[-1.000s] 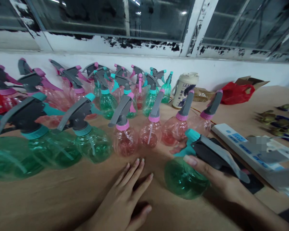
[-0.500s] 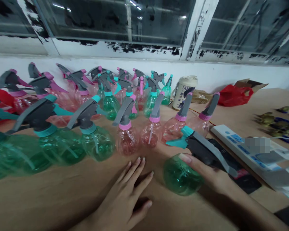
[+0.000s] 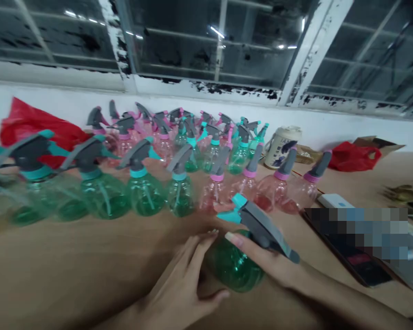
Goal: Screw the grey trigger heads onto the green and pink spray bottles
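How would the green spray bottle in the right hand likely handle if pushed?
The green spray bottle is probably light and fairly stiff, given its translucent, glossy plastic. Its rounded sides may slip, and its bulky trigger head could make it tip.

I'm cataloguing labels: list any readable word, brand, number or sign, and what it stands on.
No text reads clearly.
Cream lidded cup: dark lettering, too blurred to read.
White rectangular strip: blue mark, too small and blurred.
Flat black rectangular device: no legible text; partly pixelated.
Transparent green round spray bottle with grey-and-teal head, in the right hand: no writing visible.
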Demonstrator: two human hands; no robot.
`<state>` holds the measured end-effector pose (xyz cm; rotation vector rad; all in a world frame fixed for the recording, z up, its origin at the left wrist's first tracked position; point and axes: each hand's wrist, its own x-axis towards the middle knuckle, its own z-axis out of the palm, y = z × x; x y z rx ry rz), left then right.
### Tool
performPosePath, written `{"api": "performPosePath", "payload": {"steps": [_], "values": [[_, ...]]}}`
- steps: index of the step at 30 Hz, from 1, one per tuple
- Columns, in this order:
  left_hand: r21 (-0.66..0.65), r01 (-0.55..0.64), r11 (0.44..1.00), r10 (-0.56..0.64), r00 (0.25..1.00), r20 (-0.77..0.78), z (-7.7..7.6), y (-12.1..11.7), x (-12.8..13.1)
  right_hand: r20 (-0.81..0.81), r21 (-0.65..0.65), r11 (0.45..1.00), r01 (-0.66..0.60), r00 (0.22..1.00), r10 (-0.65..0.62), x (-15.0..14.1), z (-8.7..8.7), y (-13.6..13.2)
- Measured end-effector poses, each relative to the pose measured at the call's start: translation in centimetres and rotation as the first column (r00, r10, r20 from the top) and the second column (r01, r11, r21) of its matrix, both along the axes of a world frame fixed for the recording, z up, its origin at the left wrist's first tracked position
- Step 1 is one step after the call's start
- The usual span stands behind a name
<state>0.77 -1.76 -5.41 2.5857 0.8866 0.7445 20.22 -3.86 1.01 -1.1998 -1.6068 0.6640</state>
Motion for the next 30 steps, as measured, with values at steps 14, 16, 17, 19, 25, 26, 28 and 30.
{"api": "performPosePath", "payload": {"steps": [14, 16, 17, 19, 25, 26, 28, 30], "values": [[0.101, -0.384, 0.918, 0.374, 0.922, 0.102, 1.6, -3.2, -13.7, -0.136, 0.069, 0.893, -0.446, 0.882, 0.451, -18.1, 0.1, 3.5], [0.108, -0.411, 0.905, 0.404, 0.911, 0.078, 2.1, -3.6, -15.6, -0.122, 0.056, 0.868, -0.493, 0.859, 0.496, -20.3, 0.4, 3.8], [0.096, -0.425, 0.9, 0.42, 0.905, 0.065, 2.4, -3.9, -16.6, -0.102, 0.049, 0.849, -0.526, 0.843, 0.528, -21.2, 0.6, 4.0], [0.058, -0.472, 0.88, 0.468, 0.881, 0.065, 2.9, -4.4, -18.6, -0.007, 0.027, 0.802, -0.597, 0.802, 0.598, -22.4, 1.1, 4.4], [0.025, -0.676, 0.736, 0.671, 0.734, 0.106, 3.1, -4.2, -26.2, 0.367, -0.101, 0.782, -0.615, 0.708, 0.604, -23.1, 3.9, 6.3], [0.008, -0.706, 0.708, 0.701, 0.704, 0.113, 3.1, -3.7, -27.5, 0.397, -0.077, 0.797, -0.598, 0.715, 0.575, -23.1, 4.7, 6.8], [-0.07, -0.739, 0.67, 0.741, 0.659, 0.131, 3.4, -2.5, -30.0, 0.441, -0.021, 0.822, -0.569, 0.733, 0.519, -23.5, 6.6, 8.0], [-0.097, -0.744, 0.661, 0.749, 0.648, 0.14, 3.7, -0.9, -32.1, 0.479, 0.039, 0.816, -0.576, 0.728, 0.491, -24.4, 8.6, 9.4]]}}
